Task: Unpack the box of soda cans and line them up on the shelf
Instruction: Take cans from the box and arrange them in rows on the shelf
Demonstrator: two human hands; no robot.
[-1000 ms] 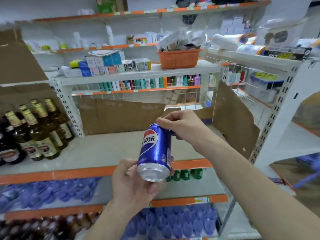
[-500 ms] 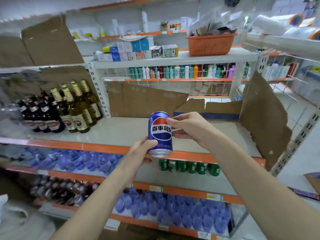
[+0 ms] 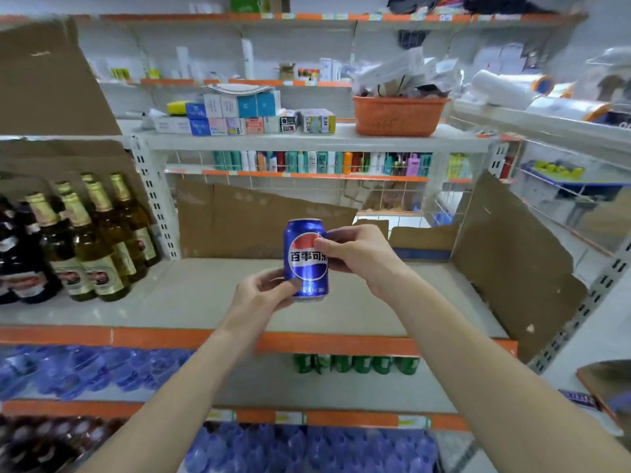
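Note:
A blue soda can with a red, white and blue logo stands upright in the air, just above the pale shelf with the orange front strip. My right hand grips its upper right side, thumb across the logo. My left hand pinches its lower left edge from below. The can's bottom rim hangs a little above the shelf board. No other blue can stands on this shelf. The box of cans is out of view.
Several brown beer bottles fill the shelf's left end. Cardboard sheets line the back and the right side. Green cans and blue bottle packs sit on the shelves below. An orange basket is on the shelf above.
The can went from tilted, bottom toward me, to upright. Both hands carried it up and forward over the shelf, and the view swung back to the right.

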